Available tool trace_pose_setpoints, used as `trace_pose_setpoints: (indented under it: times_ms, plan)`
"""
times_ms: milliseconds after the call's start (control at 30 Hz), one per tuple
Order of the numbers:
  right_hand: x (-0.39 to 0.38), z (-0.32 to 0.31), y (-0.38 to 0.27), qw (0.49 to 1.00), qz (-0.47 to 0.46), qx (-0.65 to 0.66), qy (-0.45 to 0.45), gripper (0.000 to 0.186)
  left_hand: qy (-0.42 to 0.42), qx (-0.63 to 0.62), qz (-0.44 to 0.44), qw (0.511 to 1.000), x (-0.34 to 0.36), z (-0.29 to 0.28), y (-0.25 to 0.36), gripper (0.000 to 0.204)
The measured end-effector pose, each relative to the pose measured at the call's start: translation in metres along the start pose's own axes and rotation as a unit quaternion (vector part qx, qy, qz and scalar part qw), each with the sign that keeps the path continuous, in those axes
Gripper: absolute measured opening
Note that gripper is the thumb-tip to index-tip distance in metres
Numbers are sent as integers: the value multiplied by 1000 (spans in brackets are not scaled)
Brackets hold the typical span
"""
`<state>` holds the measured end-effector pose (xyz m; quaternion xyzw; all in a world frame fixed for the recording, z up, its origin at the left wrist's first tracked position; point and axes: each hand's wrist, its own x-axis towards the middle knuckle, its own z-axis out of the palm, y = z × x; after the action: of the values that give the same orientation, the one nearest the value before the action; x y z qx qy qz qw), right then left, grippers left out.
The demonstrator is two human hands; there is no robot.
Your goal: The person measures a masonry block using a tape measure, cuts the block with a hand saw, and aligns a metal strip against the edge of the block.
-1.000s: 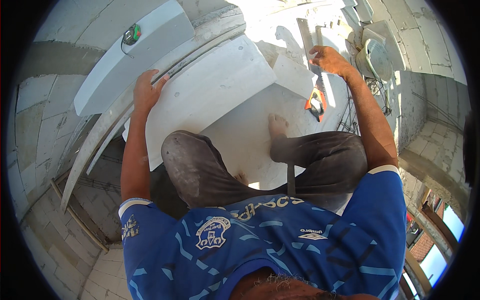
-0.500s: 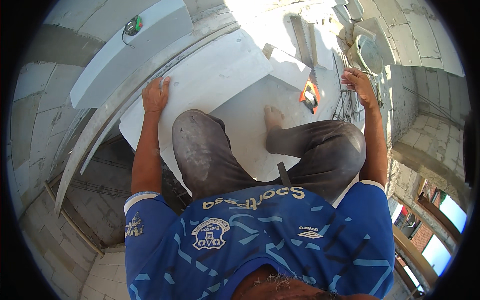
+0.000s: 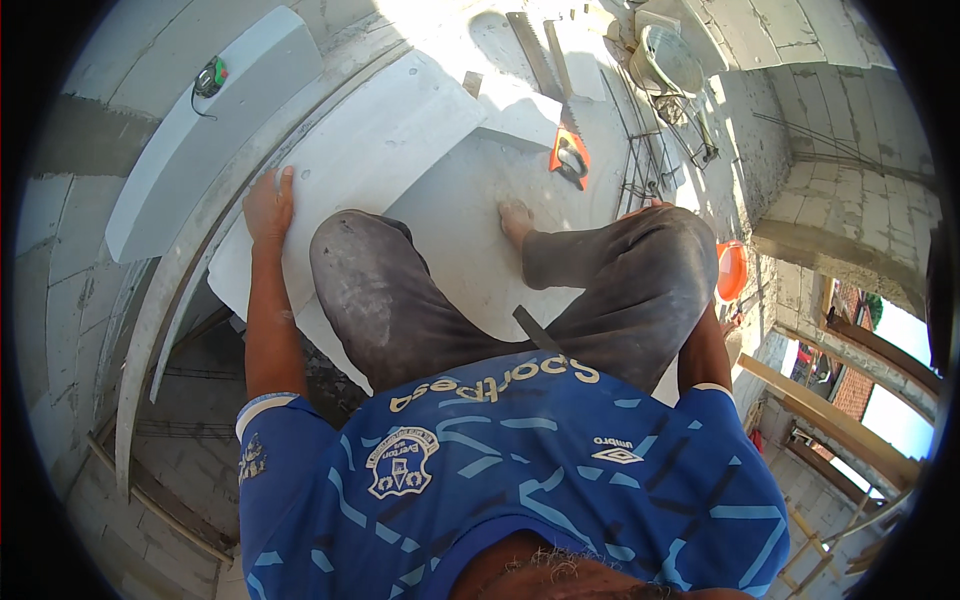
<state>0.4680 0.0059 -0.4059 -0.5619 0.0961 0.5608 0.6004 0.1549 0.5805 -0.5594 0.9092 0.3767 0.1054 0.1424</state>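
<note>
My left hand lies on the left edge of a large white slab, fingers apart, beside a long curved strip. My right hand is mostly hidden behind my right knee; only a sliver of skin shows near some rebar. A handsaw with an orange and black handle lies beyond my bare right foot, its blade across a smaller pale block. A green and black tape measure sits on a long white block at the upper left.
A pale bucket stands at the top right among boards. An orange basin is right of my knee. Block walls surround me. An opening with timber beams is at the lower right, and a darker gap lies below left.
My right hand has dropped from beside the saw to behind my right knee. My left hand moved down onto the slab's edge. The view has shifted, bringing the orange basin into sight.
</note>
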Motion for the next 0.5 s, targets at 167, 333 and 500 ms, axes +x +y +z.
trace_pose_setpoints:
  times_ms: [167, 333, 500]
  plan:
    - [-21, -30, 33, 998, -34, 30, 33, 37, -8, 17, 18, 1000, -2, -5, 1, 57]
    - [-37, -62, 51, 996, -64, 30, 54, 37, -178, -42, -141, 973, 47, -17, 38, 58]
    - [-30, -87, 72, 996, -85, -12, 41, 37, -241, -103, -22, 965, 119, 18, 117, 68]
